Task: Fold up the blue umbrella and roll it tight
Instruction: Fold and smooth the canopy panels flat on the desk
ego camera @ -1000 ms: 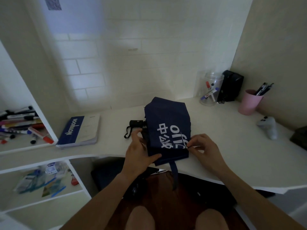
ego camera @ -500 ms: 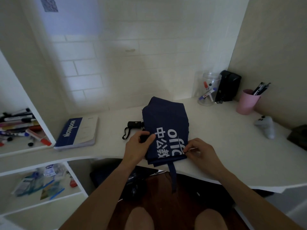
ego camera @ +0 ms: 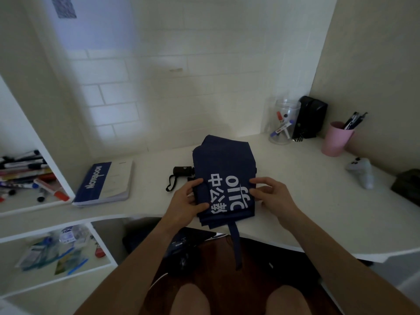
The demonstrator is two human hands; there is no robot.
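The blue umbrella (ego camera: 223, 162) lies collapsed on the white desk (ego camera: 318, 196), its navy canopy folded into flat stacked panels with white lettering on top. Its black handle (ego camera: 182, 171) with a wrist loop sticks out to the left. A closing strap (ego camera: 236, 244) hangs over the desk's front edge. My left hand (ego camera: 186, 204) grips the left edge of the folded fabric, thumb on top. My right hand (ego camera: 271, 196) pinches the right edge of the panels with its fingertips.
A blue notebook (ego camera: 104, 181) lies to the left. At the back right stand a clear jar of markers (ego camera: 283, 122), a black box (ego camera: 310, 117) and a pink pen cup (ego camera: 336, 138). A pale controller (ego camera: 362, 172) rests at right. Shelves with pens (ego camera: 27, 176) flank the left.
My right hand has moved up from the lower right corner to the right edge of the fabric. My left hand has slid down the left edge. The panels lie squarer.
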